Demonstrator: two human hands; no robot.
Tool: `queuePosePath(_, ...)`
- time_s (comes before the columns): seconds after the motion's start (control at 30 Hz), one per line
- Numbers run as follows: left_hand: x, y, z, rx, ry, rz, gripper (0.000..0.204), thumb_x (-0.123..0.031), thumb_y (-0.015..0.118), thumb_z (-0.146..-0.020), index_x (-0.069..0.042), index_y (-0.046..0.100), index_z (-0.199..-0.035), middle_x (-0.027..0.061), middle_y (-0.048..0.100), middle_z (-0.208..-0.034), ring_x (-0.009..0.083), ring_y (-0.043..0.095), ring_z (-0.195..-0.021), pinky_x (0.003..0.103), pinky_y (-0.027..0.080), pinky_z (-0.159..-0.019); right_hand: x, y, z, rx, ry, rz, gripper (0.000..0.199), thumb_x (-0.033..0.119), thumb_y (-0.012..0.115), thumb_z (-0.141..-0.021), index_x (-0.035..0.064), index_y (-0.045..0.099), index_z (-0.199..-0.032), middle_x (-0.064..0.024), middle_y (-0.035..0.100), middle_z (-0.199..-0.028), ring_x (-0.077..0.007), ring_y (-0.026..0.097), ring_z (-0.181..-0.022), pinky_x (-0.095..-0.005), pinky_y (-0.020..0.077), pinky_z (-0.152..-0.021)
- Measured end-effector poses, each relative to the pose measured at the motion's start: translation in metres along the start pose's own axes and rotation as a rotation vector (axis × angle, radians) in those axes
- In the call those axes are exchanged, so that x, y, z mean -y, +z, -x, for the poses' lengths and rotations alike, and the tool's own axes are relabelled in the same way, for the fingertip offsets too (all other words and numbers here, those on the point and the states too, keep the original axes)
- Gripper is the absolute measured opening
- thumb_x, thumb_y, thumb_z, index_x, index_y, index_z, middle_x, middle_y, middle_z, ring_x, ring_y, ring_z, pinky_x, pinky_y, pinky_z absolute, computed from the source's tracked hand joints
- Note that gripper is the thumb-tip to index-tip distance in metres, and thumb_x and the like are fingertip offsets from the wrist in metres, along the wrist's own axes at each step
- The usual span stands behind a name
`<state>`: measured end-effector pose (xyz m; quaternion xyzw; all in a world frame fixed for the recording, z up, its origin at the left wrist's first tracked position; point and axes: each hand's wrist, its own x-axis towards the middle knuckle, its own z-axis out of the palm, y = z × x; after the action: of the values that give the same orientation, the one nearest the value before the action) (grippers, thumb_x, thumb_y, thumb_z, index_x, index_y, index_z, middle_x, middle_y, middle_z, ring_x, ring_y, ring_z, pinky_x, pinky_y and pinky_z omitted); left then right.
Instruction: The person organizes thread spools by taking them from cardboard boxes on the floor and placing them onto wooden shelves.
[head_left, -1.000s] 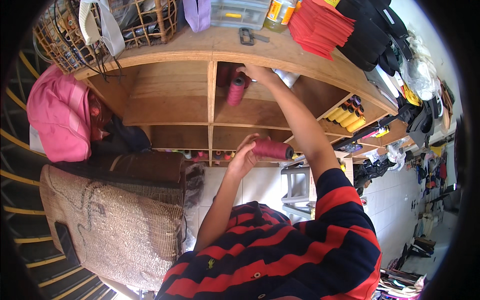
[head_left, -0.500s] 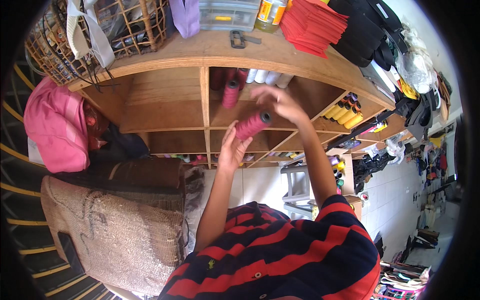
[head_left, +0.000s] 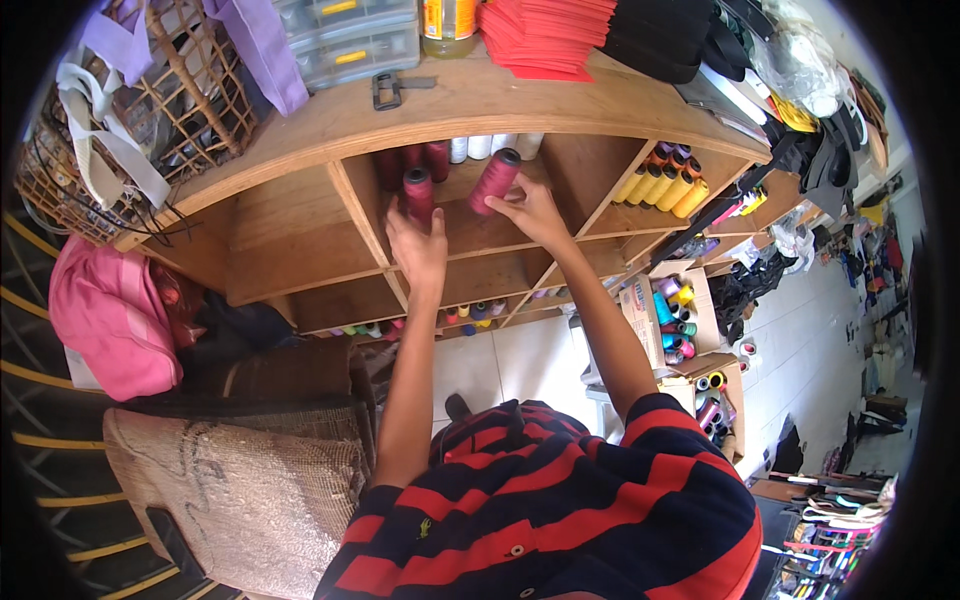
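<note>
A crimson cone of thread (head_left: pixel 495 180) with a dark top is pinched low down by my right hand (head_left: pixel 532 213), tilted in the mouth of a shelf compartment. My left hand (head_left: pixel 417 248) has its fingers and thumb around the lower part of a second crimson cone of thread (head_left: pixel 418 186), near the compartment's left divider. Darker red cones (head_left: pixel 437 158) stand behind in the same compartment, beside a row of white thread cones (head_left: pixel 480 147).
Yellow thread cones (head_left: pixel 660 188) fill the compartment to the right. On the wooden shelf top (head_left: pixel 330 120) are a wicker basket (head_left: pixel 205 85), clear drawers (head_left: pixel 355 45), a black buckle (head_left: pixel 386 92) and red sheets (head_left: pixel 545 35). Boxes of spools (head_left: pixel 645 325) stand at right.
The cone in my left hand is now in my right hand, farther up at the compartment. My left hand has moved left onto the other crimson cone. The view has shifted.
</note>
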<state>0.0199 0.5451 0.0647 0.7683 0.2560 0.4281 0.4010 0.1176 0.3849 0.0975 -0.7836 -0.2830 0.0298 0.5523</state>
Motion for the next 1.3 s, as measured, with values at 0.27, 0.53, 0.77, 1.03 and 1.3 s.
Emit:
queuePosePath(0.27, 0.012, 0.02, -0.018, 0.147, 0.045, -0.185, 0.047, -0.024, 0.074, -0.078, 0.005, 0.053, -0.109, 0.028, 0.062, -0.097, 0.0444, 0.061, -0.089, 0.048, 0.05, -0.074, -0.039, 0.004, -0.034, -0.076, 0.1, 0.28, 0.045, 0.028, 0.077, -0.075, 0.0012, 0.06, -0.107, -0.0156, 0.068, -0.085, -0.0259, 0.067, -0.08, -0.0361, 0.0518, -0.075)
queuePosePath(0.53, -0.005, 0.079, -0.021, 0.294, 0.141, -0.068, 0.04, -0.023, 0.074, -0.078, 0.006, 0.056, -0.099, 0.0286, 0.062, -0.08, 0.0473, 0.06, -0.081, 0.051, 0.048, -0.067, -0.037, -0.003, -0.042, -0.247, 0.125, 0.373, 0.049, 0.032, 0.077, -0.073, -0.0003, 0.059, -0.105, -0.0242, 0.065, -0.095, -0.0414, 0.062, -0.094, -0.048, 0.0492, -0.08)
queuePosePath(0.77, -0.013, 0.109, -0.029, 0.192, 0.206, -0.048, 0.038, -0.015, 0.072, -0.077, 0.005, 0.055, -0.104, 0.0285, 0.063, -0.082, 0.0478, 0.06, -0.082, 0.051, 0.048, -0.068, -0.039, -0.006, -0.03, -0.227, 0.317, 0.297, 0.05, 0.032, 0.077, -0.073, 0.0058, 0.06, -0.111, -0.025, 0.064, -0.103, -0.0411, 0.06, -0.1, -0.0478, 0.0485, -0.085)
queuePosePath(1.03, -0.014, 0.112, -0.028, 0.161, 0.124, -0.066, 0.046, -0.01, 0.069, -0.078, 0.006, 0.048, -0.115, 0.0305, 0.06, -0.096, 0.0471, 0.059, -0.089, 0.053, 0.046, -0.072, -0.044, 0.004, -0.036, -0.238, 0.262, 0.306, 0.05, 0.027, 0.076, -0.074, 0.0036, 0.057, -0.115, -0.0253, 0.064, -0.102, -0.0418, 0.06, -0.1, -0.0483, 0.0485, -0.084)
queuePosePath(1.3, -0.004, 0.098, -0.009, 0.1, 0.197, -0.004, 0.032, -0.008, 0.065, -0.077, -0.001, 0.054, -0.107, 0.0216, 0.058, -0.106, 0.0395, 0.059, -0.087, 0.048, 0.047, -0.075, -0.056, 0.023, -0.06, -0.279, 0.148, 0.323, 0.052, 0.023, 0.078, -0.074, -0.0011, 0.054, -0.113, -0.0258, 0.06, -0.11, -0.044, 0.057, -0.103, -0.0483, 0.0474, -0.087)
